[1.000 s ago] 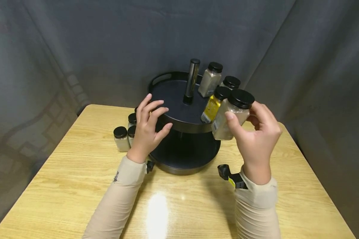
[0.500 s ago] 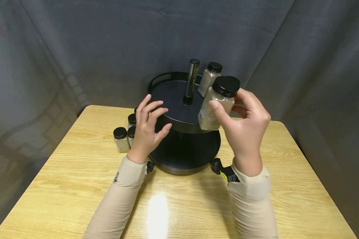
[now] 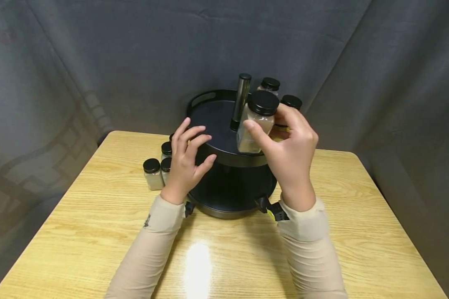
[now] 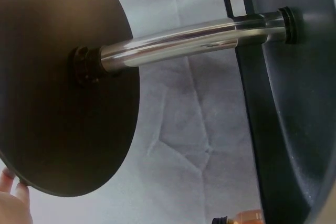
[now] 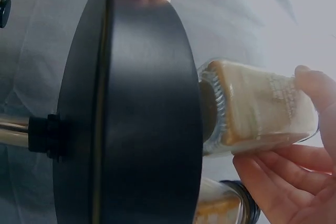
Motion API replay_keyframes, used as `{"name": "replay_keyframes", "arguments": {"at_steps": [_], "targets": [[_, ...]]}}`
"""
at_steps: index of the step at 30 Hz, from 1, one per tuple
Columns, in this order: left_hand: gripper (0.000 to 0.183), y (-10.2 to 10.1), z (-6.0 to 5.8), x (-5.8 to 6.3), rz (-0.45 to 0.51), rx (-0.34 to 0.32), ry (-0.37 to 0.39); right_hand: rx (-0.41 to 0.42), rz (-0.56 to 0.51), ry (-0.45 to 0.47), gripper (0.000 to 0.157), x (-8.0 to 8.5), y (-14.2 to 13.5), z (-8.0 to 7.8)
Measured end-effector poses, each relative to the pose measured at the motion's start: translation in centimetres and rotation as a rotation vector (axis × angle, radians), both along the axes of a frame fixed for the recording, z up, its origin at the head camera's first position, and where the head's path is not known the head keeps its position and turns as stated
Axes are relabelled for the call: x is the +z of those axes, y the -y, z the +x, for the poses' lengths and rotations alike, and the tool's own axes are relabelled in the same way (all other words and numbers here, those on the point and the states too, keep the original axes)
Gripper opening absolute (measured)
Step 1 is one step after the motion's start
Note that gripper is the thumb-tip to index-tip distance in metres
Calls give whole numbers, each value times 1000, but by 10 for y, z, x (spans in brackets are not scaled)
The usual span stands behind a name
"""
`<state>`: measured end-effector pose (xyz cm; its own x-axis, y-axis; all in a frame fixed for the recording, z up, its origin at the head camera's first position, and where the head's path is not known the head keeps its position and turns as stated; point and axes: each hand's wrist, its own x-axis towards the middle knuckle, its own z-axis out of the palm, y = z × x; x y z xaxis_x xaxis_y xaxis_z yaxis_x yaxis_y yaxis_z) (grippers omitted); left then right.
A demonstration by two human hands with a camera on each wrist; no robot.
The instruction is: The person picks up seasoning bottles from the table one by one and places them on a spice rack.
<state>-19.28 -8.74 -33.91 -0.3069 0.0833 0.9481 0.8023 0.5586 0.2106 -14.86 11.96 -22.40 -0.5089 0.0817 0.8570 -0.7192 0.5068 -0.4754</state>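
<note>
My right hand (image 3: 293, 151) pinches a square glass spice jar (image 3: 256, 124) with a black lid and pale powder inside. The jar stands roughly upright over the front of the upper tray (image 3: 218, 120); the right wrist view shows its base (image 5: 212, 114) right at the tray's rim. My left hand (image 3: 187, 162) rests against the left side of that tray, fingers spread and slightly bent. Its fingertips (image 4: 7, 179) show along the tray's edge in the left wrist view. Behind the held jar stand other jars, one lid (image 3: 270, 84) beside the metal post (image 3: 242, 99), another lid (image 3: 291, 101) further right.
Below is a lower round tray (image 3: 228, 191), joined by a metal pole (image 4: 173, 43). Several spice jars (image 3: 153, 174) stand on the wooden table (image 3: 90, 232) left of the two-tier stand, partly behind my left hand. Grey curtains (image 3: 164, 45) hang behind and at both sides.
My right hand has carried the jar left and slightly up, from the tray's right side to its front middle, uncovering the lid on the right. My left hand stays in place.
</note>
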Motion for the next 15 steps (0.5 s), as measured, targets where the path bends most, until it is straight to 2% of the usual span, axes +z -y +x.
{"name": "replay_keyframes", "arguments": {"at_steps": [15], "targets": [[45, -3, -3, -3, 14, -9, -8, -59, 124, 16, 48, -10, 12, -3]]}}
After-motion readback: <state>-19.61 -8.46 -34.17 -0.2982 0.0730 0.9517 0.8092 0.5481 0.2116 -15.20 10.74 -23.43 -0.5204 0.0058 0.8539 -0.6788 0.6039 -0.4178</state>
